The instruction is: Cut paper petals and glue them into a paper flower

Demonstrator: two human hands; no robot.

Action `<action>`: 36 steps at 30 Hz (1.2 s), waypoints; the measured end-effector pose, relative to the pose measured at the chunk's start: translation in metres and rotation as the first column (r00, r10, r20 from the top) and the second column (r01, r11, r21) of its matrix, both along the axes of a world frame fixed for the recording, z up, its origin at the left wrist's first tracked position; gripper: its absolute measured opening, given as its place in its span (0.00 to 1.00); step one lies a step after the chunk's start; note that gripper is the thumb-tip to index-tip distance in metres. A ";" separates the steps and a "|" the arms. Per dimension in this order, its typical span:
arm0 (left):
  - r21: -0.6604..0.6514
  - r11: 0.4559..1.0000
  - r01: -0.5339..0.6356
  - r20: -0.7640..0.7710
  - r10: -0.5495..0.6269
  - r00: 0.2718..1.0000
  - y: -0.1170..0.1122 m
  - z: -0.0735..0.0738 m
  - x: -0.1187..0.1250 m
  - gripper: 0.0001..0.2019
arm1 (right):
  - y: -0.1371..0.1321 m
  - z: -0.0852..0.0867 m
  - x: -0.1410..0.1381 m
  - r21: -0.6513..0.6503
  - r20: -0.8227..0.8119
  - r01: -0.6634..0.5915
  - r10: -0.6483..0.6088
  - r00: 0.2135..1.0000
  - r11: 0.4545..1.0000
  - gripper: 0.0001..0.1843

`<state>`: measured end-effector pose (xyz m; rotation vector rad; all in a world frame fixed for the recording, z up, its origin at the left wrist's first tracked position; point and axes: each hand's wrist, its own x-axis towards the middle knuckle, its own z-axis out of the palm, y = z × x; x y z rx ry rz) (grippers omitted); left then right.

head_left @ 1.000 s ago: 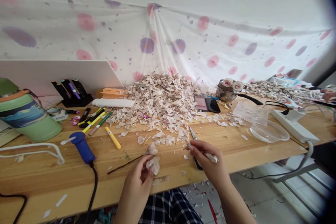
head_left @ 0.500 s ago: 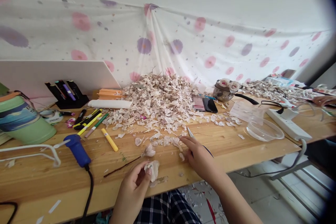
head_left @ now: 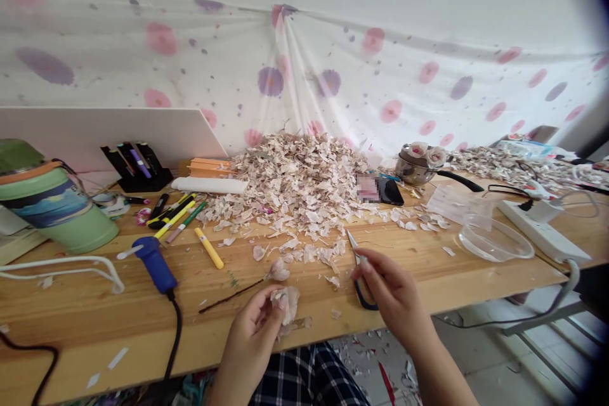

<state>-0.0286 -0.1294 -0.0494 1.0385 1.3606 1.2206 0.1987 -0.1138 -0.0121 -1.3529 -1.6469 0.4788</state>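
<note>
Nearer than the petal heap [head_left: 295, 184], by the front edge of the table [head_left: 428, 254], the left hand [head_left: 252, 323] grips a petal bunch [head_left: 291, 306] between thumb and fingers. The bunch sits at the fingertips, on the side toward the right hand [head_left: 392, 285]. It looks thin and papery, layered, off-white with a faint beige-pink tint, its edges uneven. The left hand has its fingers curled in, its forearm slanting up toward the heap.

The right hand is in front of the heap's right part, well apart from the bunch. Its thumb and forefinger come close together; I cannot tell whether anything is pinched there. Its other fingers bend inward, and its forearm also slants toward the heap.

The scissors [head_left: 352, 241] lie just beside the right hand, partly covered by it, tip toward the heap. Between the left hand and the heap rests a dark twig [head_left: 233, 295] with a pale bud [head_left: 279, 270] at one end. A yellow marker [head_left: 209, 248] lies left of the heap's front. Against the heap's right side is a phone [head_left: 391, 191]; a flowered curtain [head_left: 304, 76] hangs behind it.
</note>
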 end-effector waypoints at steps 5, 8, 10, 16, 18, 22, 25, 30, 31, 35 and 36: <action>-0.027 0.996 0.084 0.121 -0.080 0.989 -0.008 0.015 0.007 0.26 | -0.028 -0.004 -0.042 -0.207 -0.184 -0.229 0.193 0.964 0.951 0.16; -0.014 0.993 0.114 0.153 -0.110 0.982 -0.016 0.023 0.011 0.25 | -0.028 -0.005 -0.056 -0.285 -0.316 -0.339 0.246 0.916 0.897 0.13; -0.003 0.984 0.177 0.156 -0.174 0.972 -0.020 0.027 0.011 0.24 | -0.026 -0.008 -0.059 -0.309 -0.393 -0.407 0.274 0.878 0.860 0.13; 0.023 0.971 0.239 0.110 -0.241 0.964 -0.024 0.029 0.006 0.28 | -0.025 -0.012 -0.056 -0.310 -0.462 -0.402 0.233 0.856 0.862 0.16; 0.003 0.958 0.286 0.088 -0.285 0.955 -0.022 0.027 0.003 0.25 | -0.026 -0.010 -0.056 -0.285 -0.416 -0.383 0.247 0.875 0.879 0.15; -0.010 0.936 0.352 -0.026 -0.352 0.936 -0.019 0.024 0.001 0.19 | -0.023 -0.004 -0.051 -0.217 -0.274 -0.334 0.272 0.923 0.917 0.12; 0.029 0.966 0.256 -0.064 -0.254 0.965 -0.018 0.022 0.002 0.17 | -0.014 -0.006 -0.030 -0.125 -0.077 -0.102 0.093 0.993 0.987 0.13; 0.181 0.984 -0.001 -0.101 0.020 0.995 -0.017 0.020 0.006 0.17 | 0.003 -0.027 0.023 -0.170 0.449 0.334 -0.228 0.864 0.927 0.15; 0.211 0.977 -0.042 -0.107 0.066 0.992 -0.016 0.020 0.007 0.17 | 0.005 -0.031 0.029 -0.191 0.515 0.343 -0.204 0.833 0.920 0.15; 0.357 0.914 -0.193 -0.111 0.247 0.963 -0.015 0.024 0.015 0.16 | 0.009 -0.039 0.035 -0.186 0.600 0.356 -0.181 0.779 0.916 0.11; 0.403 0.888 -0.222 -0.104 0.285 0.953 -0.015 0.026 0.017 0.14 | 0.011 -0.037 0.034 -0.190 0.602 0.363 -0.184 0.777 0.912 0.10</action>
